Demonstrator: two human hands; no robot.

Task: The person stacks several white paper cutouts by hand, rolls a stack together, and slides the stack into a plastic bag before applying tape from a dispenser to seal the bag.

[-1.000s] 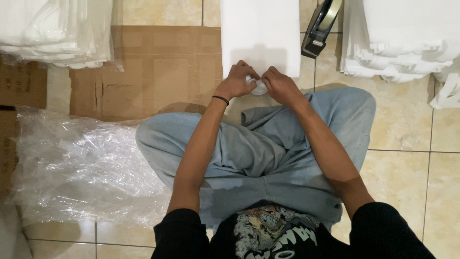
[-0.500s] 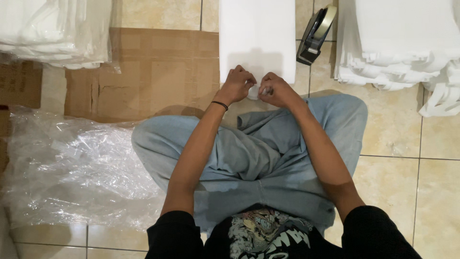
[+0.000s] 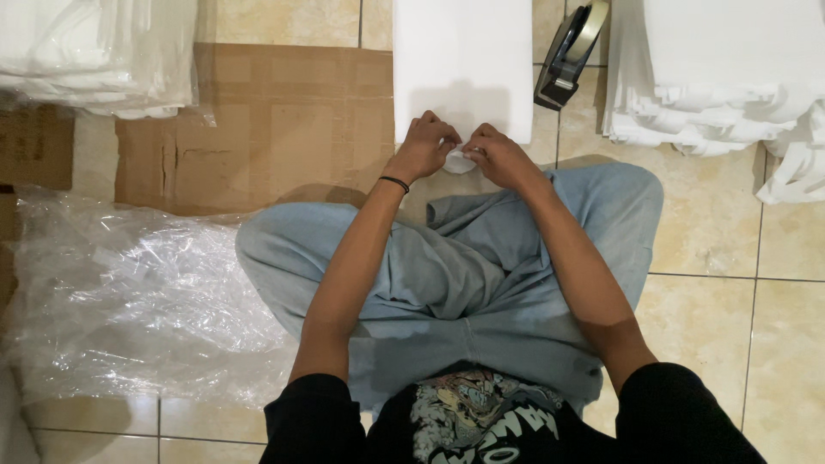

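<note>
The fingers of both hands are pinching a small white roundish object, which I am seeing only in part between them, too small to tell what it is. My left hand is curling narrow over its left side, and my right hand is closing on it from the right, so the two hands are meeting at that one spot. The object is sitting just at the near edge of a flat white rectangular folded sheet lying on the beige tiled floor, right above my crossed legs in light grey-blue trousers. A thin black band is circling my left wrist.

Just beside the sheet on its right, a black tape dispenser with a roll of tape is lying on the floor. Further right, a stack of folded white cloth is spreading out. To the left of the sheet, flattened brown cardboard is covering the tiles, with another pile of white material in clear wrap at the top left corner. Crumpled clear plastic film is lying beside my left knee.
</note>
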